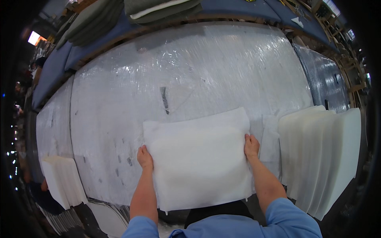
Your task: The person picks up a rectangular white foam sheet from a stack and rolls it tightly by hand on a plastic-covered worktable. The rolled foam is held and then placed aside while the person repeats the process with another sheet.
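A white, roughly square padded cushion (200, 162) lies in front of me at the near edge of the plastic-wrapped table (115, 99), its near edge close to my body. My left hand (145, 158) grips its left side, the fingers curled at the edge. On the opposite side my right hand (251, 146) pinches the right edge, a little higher up. The cushion's middle bulges, while its rim looks thin and soft. Small tabs of cloth stick out at its two near corners.
Several white foam slabs (317, 154) stand in a row at the right, and a smaller foam stack (65, 180) is at the left. Beyond the table, blue-topped benches (234, 10) carry grey-green cushions (162, 10). Another person's dark sleeve (45, 196) shows at the lower left.
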Tool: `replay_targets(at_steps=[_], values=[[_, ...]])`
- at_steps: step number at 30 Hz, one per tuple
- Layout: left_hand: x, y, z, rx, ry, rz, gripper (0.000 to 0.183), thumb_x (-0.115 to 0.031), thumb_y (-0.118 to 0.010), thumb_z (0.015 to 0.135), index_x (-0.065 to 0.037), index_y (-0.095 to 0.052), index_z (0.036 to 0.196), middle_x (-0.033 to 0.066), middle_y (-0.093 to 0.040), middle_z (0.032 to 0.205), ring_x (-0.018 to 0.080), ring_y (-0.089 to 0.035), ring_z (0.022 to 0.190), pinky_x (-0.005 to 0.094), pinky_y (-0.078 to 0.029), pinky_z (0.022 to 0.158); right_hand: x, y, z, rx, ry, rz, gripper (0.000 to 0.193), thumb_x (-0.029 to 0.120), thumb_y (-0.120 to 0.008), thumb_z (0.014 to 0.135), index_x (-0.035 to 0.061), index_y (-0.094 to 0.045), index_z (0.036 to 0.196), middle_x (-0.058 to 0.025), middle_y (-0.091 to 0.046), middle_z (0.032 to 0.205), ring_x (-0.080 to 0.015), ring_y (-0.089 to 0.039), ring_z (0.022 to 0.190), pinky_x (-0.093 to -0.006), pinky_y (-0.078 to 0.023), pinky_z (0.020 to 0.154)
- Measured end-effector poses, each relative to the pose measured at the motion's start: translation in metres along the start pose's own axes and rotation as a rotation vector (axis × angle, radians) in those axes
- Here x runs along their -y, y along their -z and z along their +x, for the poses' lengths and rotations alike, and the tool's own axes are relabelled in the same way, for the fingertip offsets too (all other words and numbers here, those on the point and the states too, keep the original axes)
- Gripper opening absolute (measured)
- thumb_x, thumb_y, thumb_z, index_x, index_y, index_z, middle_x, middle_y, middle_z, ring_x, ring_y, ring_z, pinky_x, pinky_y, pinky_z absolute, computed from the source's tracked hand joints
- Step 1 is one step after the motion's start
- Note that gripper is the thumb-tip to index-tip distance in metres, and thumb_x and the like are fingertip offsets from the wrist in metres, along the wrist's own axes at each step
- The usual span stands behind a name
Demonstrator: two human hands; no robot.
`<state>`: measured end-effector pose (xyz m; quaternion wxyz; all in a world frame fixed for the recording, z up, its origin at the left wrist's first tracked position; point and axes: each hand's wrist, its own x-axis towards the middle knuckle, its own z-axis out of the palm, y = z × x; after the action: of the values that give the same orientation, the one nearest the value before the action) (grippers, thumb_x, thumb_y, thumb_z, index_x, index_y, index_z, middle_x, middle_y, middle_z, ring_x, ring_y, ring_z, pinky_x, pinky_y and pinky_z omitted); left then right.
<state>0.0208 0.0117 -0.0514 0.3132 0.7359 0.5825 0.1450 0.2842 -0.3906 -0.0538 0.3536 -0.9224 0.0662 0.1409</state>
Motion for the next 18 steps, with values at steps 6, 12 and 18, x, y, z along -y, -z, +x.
replay_targets(at_steps=[6, 12, 18], values=[[0.001, -0.003, 0.005, -0.039, -0.023, 0.127, 0.042, -0.033, -0.051, 0.108, 0.003, -0.062, 0.090, 0.0255, -0.066, 0.089, 0.0439, -0.061, 0.084, 0.0492, -0.047, 0.079, 0.001, -0.007, 0.006, -0.045, 0.002, -0.047, 0.046, 0.037, -0.061, 0.104, -0.0019, -0.056, 0.080, -0.0161, -0.059, 0.071, -0.0260, -0.050, 0.069, -0.0410, -0.046, 0.071], [-0.007, 0.000, -0.004, -0.041, 0.000, 0.089, 0.043, -0.034, -0.052, 0.107, 0.004, -0.062, 0.091, 0.0247, -0.066, 0.089, 0.0423, -0.060, 0.083, 0.0483, -0.046, 0.078, 0.006, -0.005, 0.003, -0.061, 0.053, -0.168, 0.046, 0.042, -0.060, 0.103, 0.0005, -0.062, 0.082, -0.0224, -0.065, 0.080, -0.0397, -0.059, 0.075, -0.0480, -0.048, 0.074], [-0.006, 0.040, -0.011, 0.104, 0.043, -0.274, 0.035, -0.032, -0.055, 0.108, 0.000, -0.067, 0.102, 0.0094, -0.065, 0.084, 0.0212, -0.060, 0.078, 0.0374, -0.049, 0.073, 0.023, 0.037, -0.009, 0.034, 0.006, -0.057, 0.038, 0.041, -0.059, 0.103, 0.0049, -0.071, 0.106, -0.0181, -0.071, 0.095, -0.0354, -0.066, 0.090, -0.0446, -0.051, 0.085]])
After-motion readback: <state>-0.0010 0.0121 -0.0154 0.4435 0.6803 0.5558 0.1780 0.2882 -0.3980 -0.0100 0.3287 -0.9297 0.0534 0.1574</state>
